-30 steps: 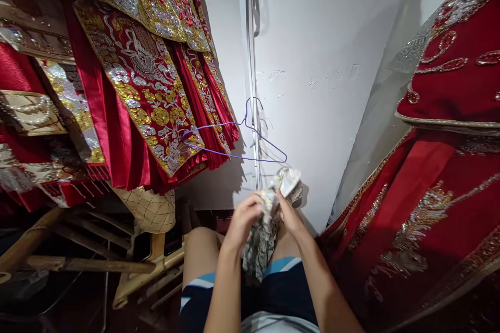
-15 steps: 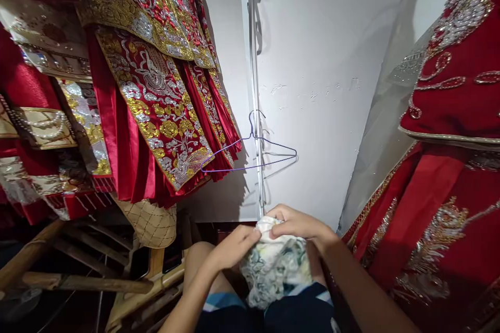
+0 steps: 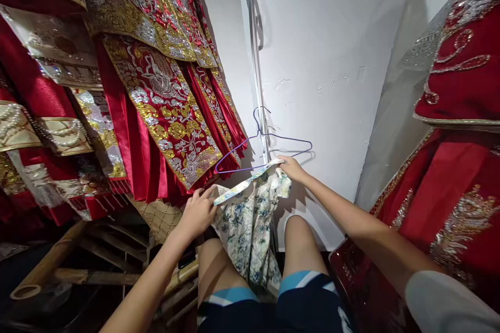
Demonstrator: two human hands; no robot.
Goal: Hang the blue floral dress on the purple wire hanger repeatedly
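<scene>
A white garment with a blue, green and yellow floral print (image 3: 250,223) hangs stretched between my two hands, its lower part draping down between my knees. My left hand (image 3: 198,212) grips its upper left edge, fingers closed on the cloth. At the upper right edge my right hand (image 3: 291,167) pinches the fabric, higher than the left. Just behind the garment's top edge is a purple wire hanger (image 3: 239,170), its hook at the metal upright on the wall. The garment covers part of the hanger's lower bar.
Red embroidered costumes (image 3: 164,109) hang on the left, above bamboo furniture (image 3: 89,274). More red beaded clothing (image 3: 464,166) and sheer veil fabric (image 3: 385,93) are on the right. A metal upright (image 3: 252,47) runs down the white wall (image 3: 324,31).
The garment, bunched up before, is now spread out and raised toward the hanger. My hands have moved apart, the left one leftward and the right one upward.
</scene>
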